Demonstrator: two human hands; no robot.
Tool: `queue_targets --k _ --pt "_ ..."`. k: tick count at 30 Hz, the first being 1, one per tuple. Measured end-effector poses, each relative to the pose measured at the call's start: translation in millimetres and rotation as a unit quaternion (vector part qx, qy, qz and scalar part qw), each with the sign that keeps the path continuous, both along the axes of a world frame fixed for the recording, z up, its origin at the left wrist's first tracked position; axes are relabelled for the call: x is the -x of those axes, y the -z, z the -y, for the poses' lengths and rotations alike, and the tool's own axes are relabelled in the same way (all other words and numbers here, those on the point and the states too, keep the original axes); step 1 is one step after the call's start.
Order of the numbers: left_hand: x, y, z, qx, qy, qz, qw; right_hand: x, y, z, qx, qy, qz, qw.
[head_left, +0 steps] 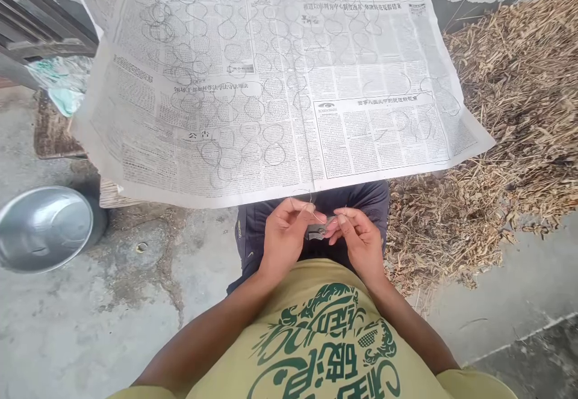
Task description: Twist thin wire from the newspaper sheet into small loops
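Note:
A newspaper sheet [280, 173] covers the surface in front of me, with many thin rings or loops of wire spread over it. Just off its near edge, above my lap, my left hand [289, 227] pinches a thin wire loop [301, 191] between thumb and fingertips. Close by on the right, my right hand [359, 233] is also pinched, with a thin piece of wire showing at its fingertips. The two hands are slightly apart. Whether both hold the same wire is too fine to tell.
A metal basin [45, 228] stands on the concrete floor at the left. Behind it, a plastic bag [65, 83] lies on a wooden stool [54, 128]. Dry stalks [510, 146] are heaped along the right side.

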State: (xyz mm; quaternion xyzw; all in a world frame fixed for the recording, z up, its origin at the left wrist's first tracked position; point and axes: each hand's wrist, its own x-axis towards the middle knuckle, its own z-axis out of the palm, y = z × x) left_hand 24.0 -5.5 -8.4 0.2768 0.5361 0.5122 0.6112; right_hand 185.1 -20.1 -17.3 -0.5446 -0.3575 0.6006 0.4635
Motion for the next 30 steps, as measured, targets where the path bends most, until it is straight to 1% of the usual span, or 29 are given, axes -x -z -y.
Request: queue_targets --k 3,5,7,12,17,22,26,30 --pt "0 -1.2 0 -0.004 0.017 -0.002 1.000 -3 -1.3 -2 -0.019 -0.006 0.037 0.999" --pt "0 -1.3 1 0.000 0.030 0.002 1.000 -6 -1.5 -4 -0.033 -0.022 0.066 0.997" --pt "-1 -0.1 2 0.009 0.042 0.011 0.999 -9 -1.1 -6 -0.064 -0.046 0.111 0.991" --pt "-2 6.0 2 0.034 0.054 0.005 0.998 -13 0.6 -10 -0.169 -0.105 0.229 0.953" --pt "-4 7.3 0 0.063 0.070 0.004 0.996 -20 5.0 -11 -0.238 -0.159 0.294 0.912" --pt "-4 6.6 -2 0.070 0.100 -0.015 0.992 -29 4.7 -13 -0.266 -0.216 0.335 0.878" --pt "-3 4.4 -4 0.075 0.118 -0.011 0.990 -32 2.9 -17 -0.277 -0.232 0.352 0.864" --pt "-2 2.9 -5 0.080 0.115 0.002 0.990 -33 4.7 -21 -0.287 -0.241 0.371 0.850"
